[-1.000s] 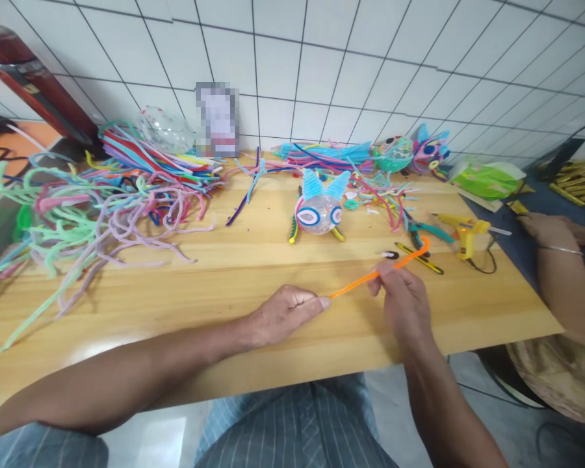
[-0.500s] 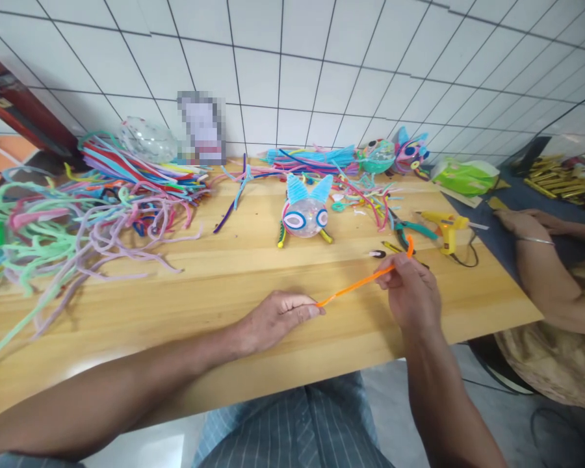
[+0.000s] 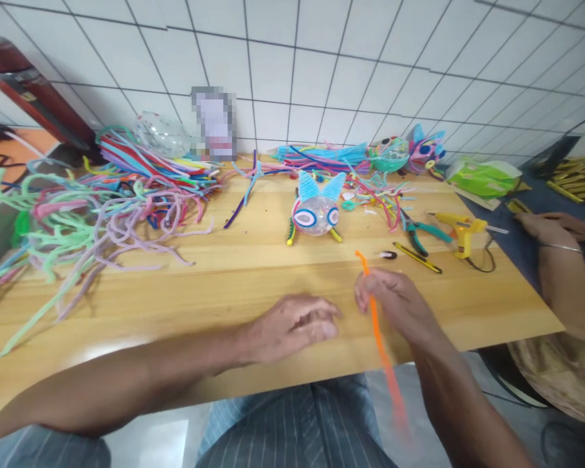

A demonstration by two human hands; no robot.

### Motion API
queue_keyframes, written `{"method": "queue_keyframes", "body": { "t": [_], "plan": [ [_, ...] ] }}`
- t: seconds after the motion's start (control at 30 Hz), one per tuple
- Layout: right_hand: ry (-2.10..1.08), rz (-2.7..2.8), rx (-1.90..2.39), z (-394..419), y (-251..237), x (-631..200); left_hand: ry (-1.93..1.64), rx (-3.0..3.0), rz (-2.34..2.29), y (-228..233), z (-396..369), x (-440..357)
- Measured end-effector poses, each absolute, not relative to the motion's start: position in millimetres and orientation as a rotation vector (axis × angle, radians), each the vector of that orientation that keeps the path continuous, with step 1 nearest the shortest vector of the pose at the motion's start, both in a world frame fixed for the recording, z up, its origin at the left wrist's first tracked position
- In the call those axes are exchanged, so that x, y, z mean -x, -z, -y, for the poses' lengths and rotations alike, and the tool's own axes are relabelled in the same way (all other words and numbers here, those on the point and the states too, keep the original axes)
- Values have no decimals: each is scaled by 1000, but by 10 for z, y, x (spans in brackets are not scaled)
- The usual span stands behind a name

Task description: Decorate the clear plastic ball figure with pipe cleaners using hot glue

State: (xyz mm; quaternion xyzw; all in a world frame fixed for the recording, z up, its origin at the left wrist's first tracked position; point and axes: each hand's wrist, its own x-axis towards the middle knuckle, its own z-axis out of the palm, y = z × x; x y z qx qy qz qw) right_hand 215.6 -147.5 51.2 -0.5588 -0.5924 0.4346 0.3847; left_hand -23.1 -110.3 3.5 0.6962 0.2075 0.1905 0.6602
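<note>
Pinched in my right hand [image 3: 387, 296] is an orange pipe cleaner [image 3: 379, 338]. Its short bent tip sticks up above the fingers, and the long end hangs down past the table edge, blurred by motion. My left hand [image 3: 297, 327] hovers over the wood with its fingers slightly apart and nothing in them. Behind both hands stands a clear ball figure [image 3: 316, 218] with blue pipe-cleaner ears, ringed eyes and yellow-tipped feet. To the right of it lie a black-ended small tool [image 3: 388, 255] and a yellow utility knife [image 3: 418, 258].
Loose pipe cleaners [image 3: 97, 227] sprawl across the left side. Teal-handled pliers [image 3: 422, 235] and a yellow glue gun [image 3: 463, 233] with its cord lie right. Finished-looking figures [image 3: 425, 153] stand by the tiled wall. A co-worker's hand [image 3: 541, 227] rests at the far right.
My left hand has let go of the orange pipe cleaner, whose freed end now hangs down. My right hand has moved left, closer to my left hand. The view has shifted slightly.
</note>
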Motion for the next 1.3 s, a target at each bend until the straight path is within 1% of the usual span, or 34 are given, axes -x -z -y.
{"method": "queue_keyframes", "body": {
  "t": [0.1, 0.2, 0.33, 0.43, 0.6, 0.8, 1.03, 1.3],
  "plan": [
    [-1313, 1726, 1362, 1484, -492, -1980, -526, -1242, -518, -62, 1008, 206],
    [-1410, 1769, 1315, 1473, -410, -1820, -563, -1112, -499, -43, 934, 181],
    [-1421, 1747, 1376, 1477, -324, -1756, -651, -1069, -574, -10, 852, 181],
    [-1415, 1656, 1465, 1499, -303, -1810, -652, -1059, -599, -22, 797, 192],
    [-1671, 1523, 1416, 1450, -279, -2008, -592, -1091, -602, -57, 764, 187],
    [-1894, 1561, 1319, 1220, -219, -2197, -593, -1161, -576, 20, 718, 198],
    [-1894, 1533, 1343, 1114, -197, -2171, -643, -1233, -605, 67, 676, 229],
    [-1850, 1831, 1222, 1032, -128, -2214, -736, -1213, -645, 25, 608, 251]
  ]
}}
